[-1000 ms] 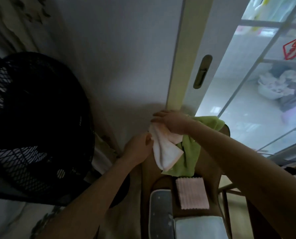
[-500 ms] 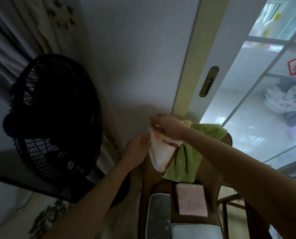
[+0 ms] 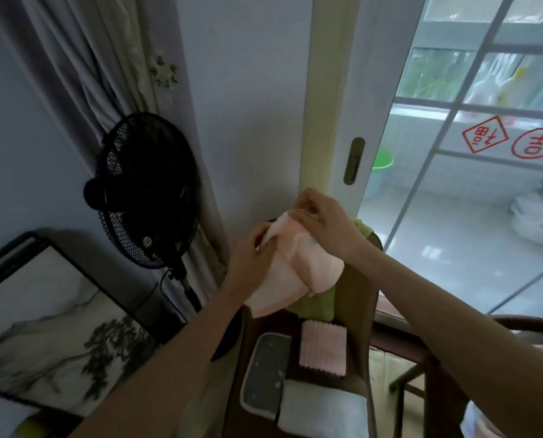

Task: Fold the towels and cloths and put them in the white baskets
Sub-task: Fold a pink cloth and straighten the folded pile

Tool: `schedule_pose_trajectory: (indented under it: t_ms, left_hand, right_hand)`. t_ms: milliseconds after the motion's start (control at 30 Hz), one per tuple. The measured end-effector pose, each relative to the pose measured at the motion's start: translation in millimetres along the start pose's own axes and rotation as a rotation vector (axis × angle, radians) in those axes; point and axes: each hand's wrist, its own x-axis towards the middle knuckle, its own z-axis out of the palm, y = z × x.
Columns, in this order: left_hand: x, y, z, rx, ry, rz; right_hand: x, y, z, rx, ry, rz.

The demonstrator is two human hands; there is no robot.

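A pale pink cloth (image 3: 290, 273) hangs between my two hands above the back of a brown wooden chair (image 3: 355, 308). My left hand (image 3: 254, 251) pinches its left upper edge. My right hand (image 3: 324, 219) grips its top right corner, fingers curled. Under it a green towel (image 3: 314, 306) is draped over the chair back. On the chair seat lie a folded ribbed pink cloth (image 3: 323, 347), a folded grey cloth (image 3: 265, 374) and a folded white towel (image 3: 322, 414). No white basket is in view.
A black standing fan (image 3: 147, 191) and a grey curtain (image 3: 83, 67) are at the left. A framed ink picture (image 3: 49, 336) leans low at the left. A sliding glass door (image 3: 453, 159) is at the right, with a green bucket (image 3: 381, 162) behind it.
The view has tilted up and pulled back. Both hands have lifted the pink cloth off the chair back and spread it a little wider; it now covers more of the green towel.
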Motion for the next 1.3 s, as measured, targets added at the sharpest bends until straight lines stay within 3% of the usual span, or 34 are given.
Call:
schedule_pose_trajectory:
  t_ms: [100, 267, 500, 667, 867, 1000, 1200, 1300]
  left_hand:
    - [-23, 16, 0, -0.021, -0.060, -0.030]
    - [-51, 22, 10, 0.079, -0.349, -0.057]
    - [-85, 10, 15, 0.060, -0.569, -0.255]
    - [-103, 2, 13, 0.152, -0.686, -0.202]
    - [-109, -16, -15, 0.192, -0.535, -0.219]
    - [-113, -21, -22, 0.126, -0.374, -0.341]
    - [-114, -47, -27, 0.241, -0.245, -0.439]
    - [-113, -58, -33, 0.329, -0.161, -0.589]
  right_hand:
    - [-40, 8, -13, 0.034, -0.006, 0.087]
    - [-106, 18, -26, 0.049, -0.050, 0.166]
    - [-157, 24, -33, -0.050, -0.399, 0.218]
    - [-172, 31, -14, -0.112, -0.360, 0.242]
    - [-183, 27, 5, -0.085, -0.274, 0.371]
    - [-187, 14, 11, -0.066, -0.201, 0.390]
    - [-203, 14, 21, -0.196, -0.314, 0.470]
    - [-211, 20, 26, -0.293, -0.291, 0.560]
